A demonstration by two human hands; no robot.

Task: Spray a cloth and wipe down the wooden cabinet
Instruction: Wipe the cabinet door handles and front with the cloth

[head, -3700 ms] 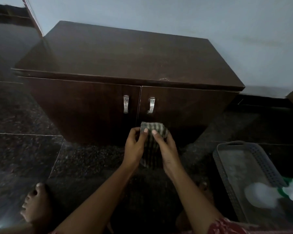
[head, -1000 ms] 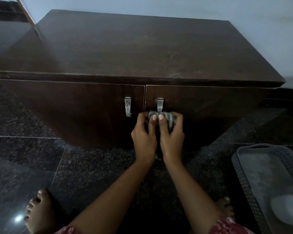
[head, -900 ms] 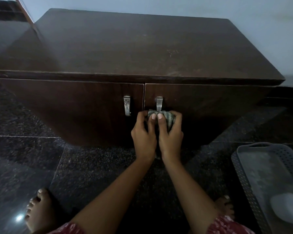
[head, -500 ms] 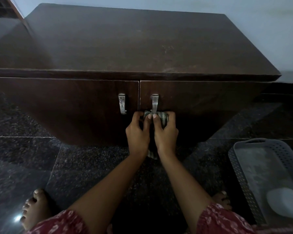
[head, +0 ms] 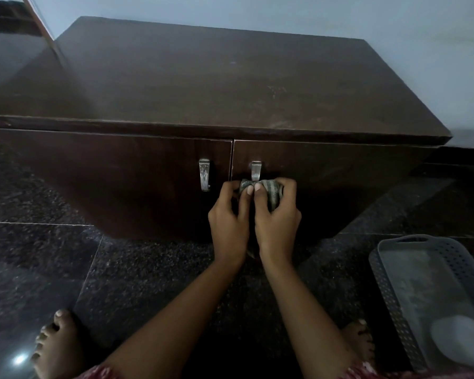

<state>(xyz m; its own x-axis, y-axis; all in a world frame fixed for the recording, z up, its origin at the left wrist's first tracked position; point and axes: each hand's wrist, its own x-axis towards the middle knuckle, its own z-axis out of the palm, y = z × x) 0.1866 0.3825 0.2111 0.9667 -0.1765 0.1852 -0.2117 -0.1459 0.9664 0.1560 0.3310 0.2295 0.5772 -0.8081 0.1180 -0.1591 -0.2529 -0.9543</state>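
Note:
A dark wooden cabinet (head: 192,86) with two doors stands against the wall; each door has a metal handle, the left handle (head: 204,175) and the right handle (head: 255,170). A bunched, striped grey-green cloth (head: 270,190) is gripped by both hands just below the right handle, in front of the right door. My left hand (head: 229,222) pinches its left end and my right hand (head: 278,220) wraps its right side. A little cloth hangs between the wrists. No spray bottle can be made out.
A grey perforated plastic basket (head: 389,294) sits on the dark granite floor at the right, holding a pale rounded object (head: 460,343). My bare feet rest on the floor, the left foot (head: 56,348) and the right foot (head: 360,340). A light wall rises behind the cabinet.
The hands gathered the hanging cloth into a tight bunch and rose from the lower door to just under the right handle. The view moved closer to the cabinet.

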